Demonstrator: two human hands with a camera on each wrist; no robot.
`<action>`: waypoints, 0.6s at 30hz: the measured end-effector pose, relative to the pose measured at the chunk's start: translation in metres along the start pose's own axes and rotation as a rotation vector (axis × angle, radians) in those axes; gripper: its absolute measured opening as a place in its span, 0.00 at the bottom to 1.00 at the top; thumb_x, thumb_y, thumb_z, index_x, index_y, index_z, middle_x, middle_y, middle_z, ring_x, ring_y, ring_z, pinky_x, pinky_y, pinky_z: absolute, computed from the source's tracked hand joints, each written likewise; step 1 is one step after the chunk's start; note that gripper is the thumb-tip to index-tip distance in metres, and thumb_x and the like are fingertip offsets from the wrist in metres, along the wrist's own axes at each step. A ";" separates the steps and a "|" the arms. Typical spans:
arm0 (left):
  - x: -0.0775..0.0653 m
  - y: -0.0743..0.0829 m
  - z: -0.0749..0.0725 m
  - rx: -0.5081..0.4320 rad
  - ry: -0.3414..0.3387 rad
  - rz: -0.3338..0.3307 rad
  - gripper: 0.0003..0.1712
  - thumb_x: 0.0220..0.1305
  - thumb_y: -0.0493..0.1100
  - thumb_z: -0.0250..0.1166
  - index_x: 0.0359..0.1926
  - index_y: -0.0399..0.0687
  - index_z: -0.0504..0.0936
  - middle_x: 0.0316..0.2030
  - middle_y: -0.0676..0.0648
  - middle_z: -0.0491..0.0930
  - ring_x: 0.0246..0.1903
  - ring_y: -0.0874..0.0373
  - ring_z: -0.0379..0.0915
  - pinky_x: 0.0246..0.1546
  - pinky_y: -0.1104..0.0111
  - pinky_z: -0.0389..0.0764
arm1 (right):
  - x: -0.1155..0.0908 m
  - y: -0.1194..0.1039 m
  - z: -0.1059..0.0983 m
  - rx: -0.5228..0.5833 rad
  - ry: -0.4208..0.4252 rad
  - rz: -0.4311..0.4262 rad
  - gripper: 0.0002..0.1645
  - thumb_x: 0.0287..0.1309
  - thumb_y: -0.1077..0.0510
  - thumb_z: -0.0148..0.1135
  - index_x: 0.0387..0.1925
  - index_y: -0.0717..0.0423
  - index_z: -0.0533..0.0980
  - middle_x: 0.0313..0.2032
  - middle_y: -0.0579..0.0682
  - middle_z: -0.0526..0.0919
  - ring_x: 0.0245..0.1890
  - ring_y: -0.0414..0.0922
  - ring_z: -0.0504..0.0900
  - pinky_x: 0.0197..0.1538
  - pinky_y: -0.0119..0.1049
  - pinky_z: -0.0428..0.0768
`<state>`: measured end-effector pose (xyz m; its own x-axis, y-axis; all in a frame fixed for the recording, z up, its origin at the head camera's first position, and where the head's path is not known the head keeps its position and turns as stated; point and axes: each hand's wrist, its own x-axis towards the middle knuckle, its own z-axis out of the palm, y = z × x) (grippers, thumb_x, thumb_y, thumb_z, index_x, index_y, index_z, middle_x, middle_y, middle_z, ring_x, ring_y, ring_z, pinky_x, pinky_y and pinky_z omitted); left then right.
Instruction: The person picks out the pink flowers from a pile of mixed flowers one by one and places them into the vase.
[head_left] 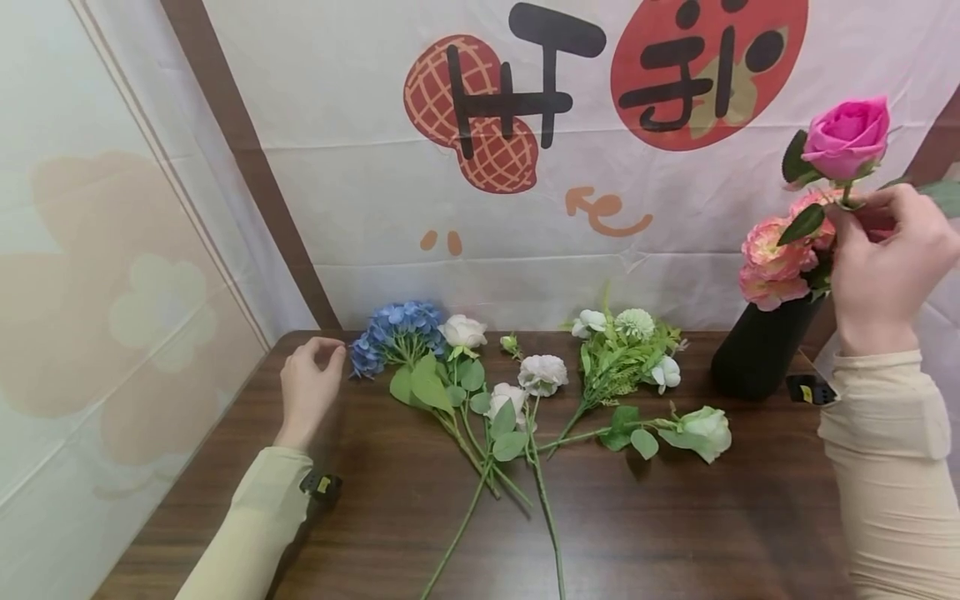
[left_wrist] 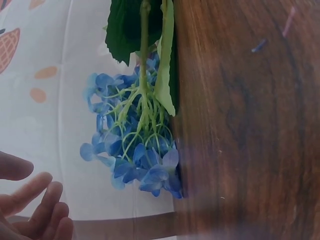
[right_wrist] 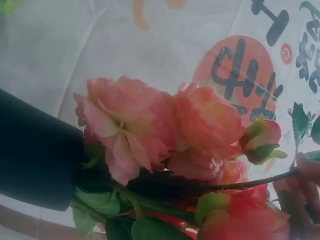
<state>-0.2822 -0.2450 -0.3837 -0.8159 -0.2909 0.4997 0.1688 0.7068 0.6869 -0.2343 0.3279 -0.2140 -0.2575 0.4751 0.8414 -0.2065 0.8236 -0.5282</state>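
Observation:
At the right in the head view, my right hand (head_left: pixel 888 258) pinches the stem of a bright pink rose (head_left: pixel 845 137) just below its bloom. Its stem (right_wrist: pixel 250 182) runs down among coral-pink flowers (head_left: pixel 776 254) in a black vase (head_left: pixel 757 350); the leaves hide its lower end. Fingertips of that hand (right_wrist: pixel 305 185) show at the right edge of the right wrist view. On the left, my left hand (head_left: pixel 309 387) holds nothing, its fingers loosely bent beside a blue hydrangea (head_left: pixel 401 333). The left wrist view shows the hydrangea head (left_wrist: pixel 135 135) apart from those fingers (left_wrist: pixel 42 205).
White roses (head_left: pixel 542 375) and a green-white rose (head_left: pixel 705 432) lie with crossed stems on the brown wooden table (head_left: pixel 645 533). Behind them is a leafy spray with small white flowers (head_left: pixel 626 358). A printed white cloth (head_left: pixel 337 167) hangs along the back.

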 end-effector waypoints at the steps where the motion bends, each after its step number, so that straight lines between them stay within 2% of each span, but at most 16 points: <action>1: 0.000 -0.001 0.000 0.002 -0.001 -0.001 0.12 0.65 0.43 0.58 0.41 0.39 0.81 0.39 0.35 0.80 0.43 0.40 0.71 0.49 0.52 0.64 | -0.001 0.001 0.001 -0.004 -0.006 -0.006 0.21 0.58 0.44 0.62 0.36 0.60 0.83 0.29 0.34 0.81 0.28 0.10 0.63 0.45 0.16 0.66; 3: 0.000 -0.002 0.001 0.007 -0.002 -0.005 0.12 0.65 0.43 0.58 0.42 0.39 0.81 0.40 0.35 0.80 0.44 0.40 0.71 0.50 0.51 0.64 | -0.003 0.003 0.003 -0.016 -0.013 -0.011 0.21 0.57 0.46 0.63 0.36 0.62 0.83 0.32 0.47 0.86 0.27 0.10 0.61 0.45 0.16 0.64; 5: -0.001 -0.003 0.002 0.011 -0.007 -0.008 0.12 0.65 0.43 0.58 0.42 0.39 0.81 0.41 0.35 0.81 0.45 0.40 0.71 0.51 0.51 0.64 | -0.005 0.005 0.002 -0.038 -0.017 -0.007 0.19 0.57 0.47 0.64 0.35 0.61 0.83 0.34 0.55 0.86 0.26 0.10 0.61 0.41 0.15 0.64; 8: -0.001 -0.003 0.003 0.009 -0.013 -0.008 0.12 0.65 0.43 0.58 0.41 0.39 0.81 0.41 0.35 0.80 0.45 0.39 0.70 0.51 0.51 0.64 | -0.007 0.006 0.002 -0.044 -0.011 0.001 0.19 0.57 0.48 0.64 0.35 0.62 0.82 0.34 0.57 0.86 0.26 0.10 0.60 0.45 0.18 0.65; 12: -0.002 -0.001 0.003 0.002 -0.001 -0.001 0.12 0.65 0.42 0.58 0.41 0.38 0.81 0.40 0.35 0.80 0.44 0.40 0.70 0.49 0.52 0.64 | -0.008 0.004 0.001 -0.066 -0.008 -0.006 0.21 0.60 0.49 0.60 0.36 0.66 0.80 0.34 0.65 0.84 0.27 0.09 0.55 0.57 0.33 0.65; 13: -0.002 -0.001 0.002 0.002 0.002 0.001 0.12 0.65 0.42 0.58 0.41 0.37 0.81 0.40 0.35 0.80 0.43 0.40 0.70 0.48 0.52 0.64 | -0.008 0.003 0.000 -0.075 -0.009 -0.010 0.20 0.61 0.49 0.59 0.37 0.66 0.80 0.34 0.66 0.84 0.27 0.10 0.54 0.58 0.38 0.64; 15: -0.002 -0.001 0.002 0.005 0.005 0.002 0.12 0.65 0.42 0.58 0.41 0.37 0.81 0.39 0.35 0.80 0.43 0.40 0.70 0.47 0.53 0.64 | -0.008 0.002 -0.001 -0.100 -0.012 -0.012 0.20 0.63 0.50 0.58 0.38 0.66 0.80 0.34 0.65 0.83 0.28 0.11 0.53 0.56 0.41 0.66; 18: -0.002 -0.002 0.002 0.009 0.001 0.005 0.12 0.65 0.42 0.58 0.41 0.37 0.81 0.40 0.34 0.80 0.43 0.40 0.70 0.47 0.53 0.64 | -0.006 0.001 -0.003 -0.123 -0.025 -0.025 0.19 0.64 0.51 0.56 0.41 0.65 0.80 0.35 0.65 0.83 0.33 0.26 0.73 0.55 0.44 0.69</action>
<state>-0.2820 -0.2446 -0.3869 -0.8143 -0.2883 0.5038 0.1680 0.7137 0.6800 -0.2304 0.3270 -0.2198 -0.2776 0.4470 0.8504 -0.0960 0.8678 -0.4875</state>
